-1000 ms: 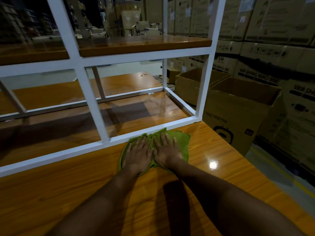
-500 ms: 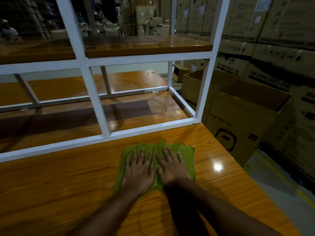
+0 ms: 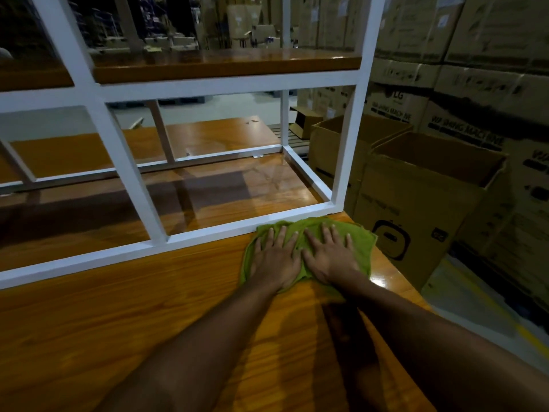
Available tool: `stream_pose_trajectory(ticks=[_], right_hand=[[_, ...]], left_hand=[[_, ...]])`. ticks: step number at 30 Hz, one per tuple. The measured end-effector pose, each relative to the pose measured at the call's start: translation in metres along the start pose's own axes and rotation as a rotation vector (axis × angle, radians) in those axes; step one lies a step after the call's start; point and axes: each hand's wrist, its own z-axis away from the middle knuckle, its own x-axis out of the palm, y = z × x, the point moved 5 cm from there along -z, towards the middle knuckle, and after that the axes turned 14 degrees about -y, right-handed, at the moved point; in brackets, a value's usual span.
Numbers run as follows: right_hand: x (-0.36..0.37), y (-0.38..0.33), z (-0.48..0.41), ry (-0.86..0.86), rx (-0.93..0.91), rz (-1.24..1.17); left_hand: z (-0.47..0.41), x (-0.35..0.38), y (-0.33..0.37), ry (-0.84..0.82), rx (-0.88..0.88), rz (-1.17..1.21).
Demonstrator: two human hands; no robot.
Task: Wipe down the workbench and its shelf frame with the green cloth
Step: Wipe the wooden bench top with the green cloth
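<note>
The green cloth (image 3: 361, 242) lies spread on the glossy wooden workbench top (image 3: 142, 310), near its right edge. Its far edge touches the bottom rail (image 3: 208, 233) of the white shelf frame, just left of the frame's corner post (image 3: 349, 156). My left hand (image 3: 274, 260) and my right hand (image 3: 329, 257) press flat on the cloth side by side, fingers spread and pointing at the rail. Both hands cover the cloth's middle.
Open cardboard boxes (image 3: 416, 209) stand on the floor right beside the bench's right edge, with stacked cartons (image 3: 475, 55) behind them. A wooden shelf board (image 3: 222, 65) sits in the frame above. A second wooden surface (image 3: 208, 138) lies beyond the frame.
Both hands slid the cloth back from the rail, then forward and to the right, so it again meets the bottom rail, closer to the corner post.
</note>
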Motion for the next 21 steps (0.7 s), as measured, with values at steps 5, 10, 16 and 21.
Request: stream_pose_trajectory(ticks=[5,10,16,21], right_hand=[[0.001,-0.033,-0.008,0.002,-0.012,-0.003],[0.011,-0.093,0.002,-0.032,-0.044,0.051],[0.025,-0.160,0.028,-0.061,-0.136,0.023],[0.037,-0.189,0.062,-0.060,-0.198,0.031]], left_hand=[[0.004,-0.001,-0.028,0.038,0.006,0.011],[0.041,-0.002,-0.085,0.035,-0.022,-0.015],[0.095,0.007,-0.152,0.055,-0.102,-0.025],[0.139,0.019,-0.166,0.032,-0.168,-0.019]])
